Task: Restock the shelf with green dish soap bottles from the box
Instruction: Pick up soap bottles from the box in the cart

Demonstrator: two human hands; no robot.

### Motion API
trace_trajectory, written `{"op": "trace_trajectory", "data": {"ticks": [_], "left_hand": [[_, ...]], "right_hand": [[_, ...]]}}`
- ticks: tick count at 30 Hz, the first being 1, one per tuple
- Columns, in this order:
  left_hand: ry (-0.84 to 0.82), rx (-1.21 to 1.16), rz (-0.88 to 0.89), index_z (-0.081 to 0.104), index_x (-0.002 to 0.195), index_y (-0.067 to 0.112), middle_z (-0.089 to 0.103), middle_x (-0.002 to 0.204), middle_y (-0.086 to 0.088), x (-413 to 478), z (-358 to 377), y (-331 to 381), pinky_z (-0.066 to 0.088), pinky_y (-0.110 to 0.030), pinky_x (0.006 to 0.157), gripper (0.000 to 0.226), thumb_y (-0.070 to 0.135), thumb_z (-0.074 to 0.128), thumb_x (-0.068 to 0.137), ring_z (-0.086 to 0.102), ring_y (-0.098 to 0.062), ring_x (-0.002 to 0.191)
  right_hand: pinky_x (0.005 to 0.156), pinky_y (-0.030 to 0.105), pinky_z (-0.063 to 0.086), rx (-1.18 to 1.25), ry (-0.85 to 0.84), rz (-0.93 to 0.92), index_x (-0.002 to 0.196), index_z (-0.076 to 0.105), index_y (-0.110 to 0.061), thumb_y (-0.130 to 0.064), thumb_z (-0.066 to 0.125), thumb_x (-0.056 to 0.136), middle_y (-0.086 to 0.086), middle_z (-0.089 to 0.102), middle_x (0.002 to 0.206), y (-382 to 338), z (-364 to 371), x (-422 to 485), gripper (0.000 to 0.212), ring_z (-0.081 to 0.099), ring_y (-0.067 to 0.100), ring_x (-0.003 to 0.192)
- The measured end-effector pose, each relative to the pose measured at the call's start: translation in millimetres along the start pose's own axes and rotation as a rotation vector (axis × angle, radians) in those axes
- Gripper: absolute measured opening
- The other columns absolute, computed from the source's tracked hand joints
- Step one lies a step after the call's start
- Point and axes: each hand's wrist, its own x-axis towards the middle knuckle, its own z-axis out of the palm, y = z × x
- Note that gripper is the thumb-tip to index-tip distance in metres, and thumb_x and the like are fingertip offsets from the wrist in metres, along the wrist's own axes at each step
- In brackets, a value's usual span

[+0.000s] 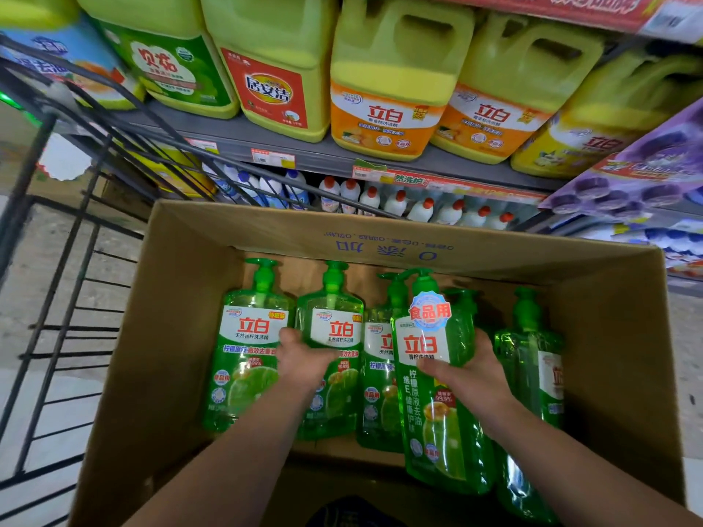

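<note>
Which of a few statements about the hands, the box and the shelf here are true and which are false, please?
1. The right hand grips the bottle with the round blue sticker. True.
2. The left hand is idle. False: it grips a second green bottle.
3. The cardboard box is empty. False: several green pump bottles lie in it.
4. Yellow jugs stand on the shelf above the box. True.
5. The white bottles just behind the box have green caps. False: their caps are red-orange.
</note>
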Motion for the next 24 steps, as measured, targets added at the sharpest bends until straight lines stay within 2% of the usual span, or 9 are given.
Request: {"op": "trace_trajectory", "data": {"ticks": [3, 5, 6, 8, 11, 14, 16, 21, 24], "left_hand": [[-0.083, -0.133, 0.019, 0.030, 0.123, 0.017, 0.054, 0.118, -0.019, -4, 1, -10, 0.053, -0.033, 0.072, 0.075, -0.002, 0.077, 0.068, 0.059, -0.031, 0.100], [-0.111, -0.110, 0.029, 0.021, 0.139, 0.023, 0.046, 0.135, -0.020, -5, -1, -12, 0.049, -0.043, 0.094, 0.098, 0.004, 0.082, 0.065, 0.050, -0.036, 0.119], [-0.114, -0.044, 0.033, 0.013, 0.145, 0.025, 0.036, 0.146, -0.019, -4, 0, -10, 0.040, -0.048, 0.106, 0.111, 0.011, 0.085, 0.062, 0.039, -0.038, 0.132], [-0.122, 0.152, 0.047, 0.006, 0.150, 0.021, 0.024, 0.154, -0.016, -11, 7, -6, 0.029, -0.052, 0.113, 0.123, 0.029, 0.088, 0.058, 0.024, -0.036, 0.141], [-0.147, 0.176, 0.053, 0.015, 0.146, 0.017, 0.038, 0.145, -0.015, -22, 18, -2, 0.035, -0.049, 0.110, 0.114, 0.031, 0.087, 0.060, 0.038, -0.036, 0.134], [-0.181, 0.139, 0.076, 0.022, 0.140, 0.015, 0.055, 0.130, -0.010, -26, 18, -3, 0.044, -0.043, 0.103, 0.100, 0.026, 0.086, 0.063, 0.053, -0.032, 0.119], [-0.187, 0.117, 0.097, 0.025, 0.139, 0.013, 0.056, 0.125, -0.005, -31, 12, -4, 0.043, -0.040, 0.101, 0.095, 0.022, 0.085, 0.065, 0.053, -0.031, 0.119], [-0.279, 0.101, 0.083, 0.022, 0.143, 0.016, 0.054, 0.132, -0.006, -43, -23, -5, 0.037, -0.042, 0.107, 0.099, 0.022, 0.084, 0.066, 0.049, -0.031, 0.124], [-0.334, 0.050, 0.091, 0.029, 0.140, 0.019, 0.059, 0.126, -0.008, -55, -50, 1, 0.039, -0.042, 0.104, 0.090, 0.017, 0.082, 0.068, 0.055, -0.027, 0.112]], "right_hand": [[0.066, 0.023, 0.045, 0.005, -0.002, 0.011, 0.140, 0.031, -0.016, -0.018, 0.083, 0.067, -0.002, 0.062, 0.103, 5, -4, -1, 0.089, 0.060, 0.016, 0.089], [0.060, 0.020, 0.043, -0.003, -0.006, 0.011, 0.140, 0.030, -0.017, -0.018, 0.083, 0.068, -0.002, 0.060, 0.104, 7, -7, -2, 0.090, 0.058, 0.016, 0.089], [0.058, 0.019, 0.042, -0.004, -0.004, 0.013, 0.141, 0.029, -0.017, -0.018, 0.083, 0.068, -0.002, 0.059, 0.105, 8, -9, -2, 0.091, 0.058, 0.016, 0.090], [0.058, 0.020, 0.044, -0.011, 0.002, 0.019, 0.142, 0.027, -0.017, -0.019, 0.083, 0.068, -0.001, 0.059, 0.108, 8, -11, -3, 0.093, 0.058, 0.018, 0.093], [0.085, 0.033, 0.050, -0.049, 0.004, 0.058, 0.142, 0.026, -0.014, -0.024, 0.085, 0.064, 0.003, 0.059, 0.119, 12, -13, -2, 0.098, 0.057, 0.023, 0.107], [0.086, 0.032, 0.048, -0.072, -0.006, 0.072, 0.128, 0.038, -0.012, -0.024, 0.086, 0.063, 0.004, 0.061, 0.115, 15, -19, -2, 0.082, 0.058, 0.021, 0.099], [0.089, 0.034, 0.048, -0.067, -0.012, 0.091, 0.126, 0.040, -0.012, -0.023, 0.086, 0.063, 0.005, 0.061, 0.114, 13, -22, -5, 0.079, 0.058, 0.022, 0.100], [0.103, 0.047, 0.043, -0.003, -0.050, 0.085, 0.142, 0.028, -0.013, -0.039, 0.091, 0.045, 0.011, 0.054, 0.133, 5, -19, -24, 0.119, 0.051, 0.032, 0.122], [0.093, 0.035, 0.045, 0.091, -0.078, 0.094, 0.127, 0.038, -0.012, -0.023, 0.088, 0.060, 0.007, 0.059, 0.120, 3, -18, -42, 0.084, 0.056, 0.025, 0.108]]}}
